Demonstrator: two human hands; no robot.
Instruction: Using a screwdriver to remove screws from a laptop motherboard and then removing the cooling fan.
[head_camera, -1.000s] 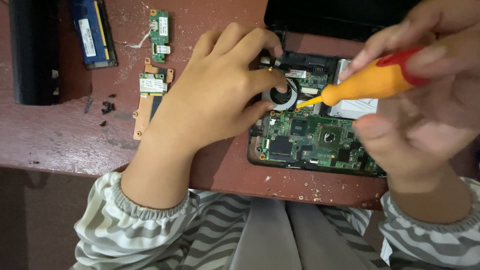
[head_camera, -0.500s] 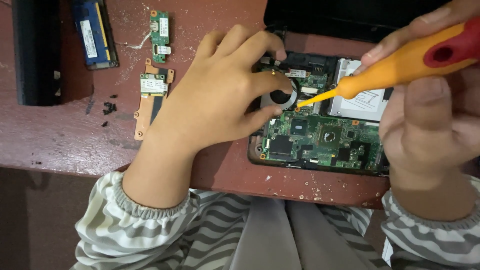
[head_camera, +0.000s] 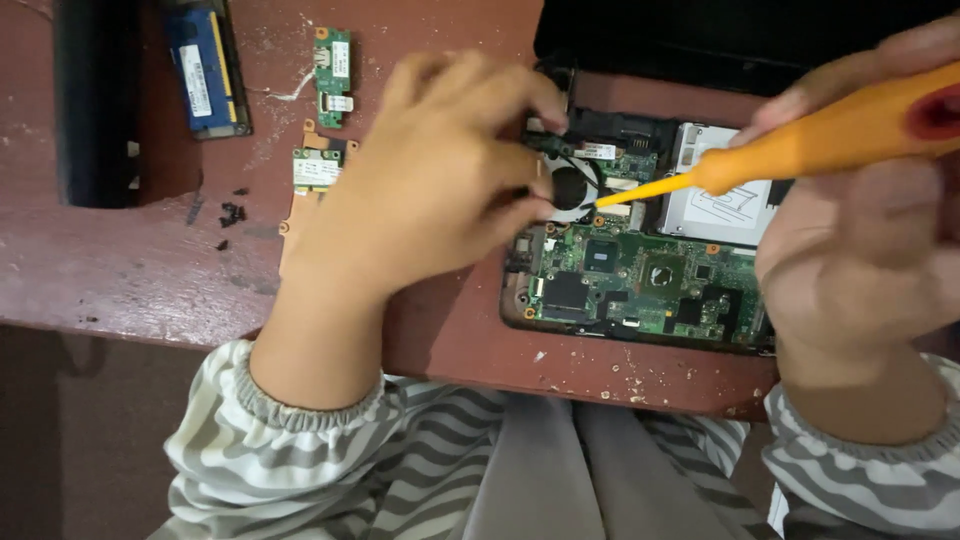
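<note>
An opened laptop base lies on the red table, its green motherboard (head_camera: 640, 280) bare. My left hand (head_camera: 430, 190) rests over the base's left corner, fingers curled at the round cooling fan (head_camera: 570, 190) and touching it. My right hand (head_camera: 860, 250) grips an orange screwdriver (head_camera: 800, 140) with a red patch on its handle. The yellow shaft slants down to the left and its tip sits at the fan's right edge. A silver drive bay (head_camera: 720, 195) lies under the screwdriver.
Loose parts lie on the red table (head_camera: 130, 270): a blue memory module (head_camera: 205, 65), a small green board (head_camera: 332, 70), a copper-coloured bracket with a card (head_camera: 315, 170), several tiny black screws (head_camera: 230, 212). A black strip (head_camera: 95, 100) stands at far left. The laptop's dark lid (head_camera: 700, 40) is behind.
My right hand has risen and tilted the screwdriver more level, its tip staying by the fan. My left hand has stayed on the fan with small finger shifts.
</note>
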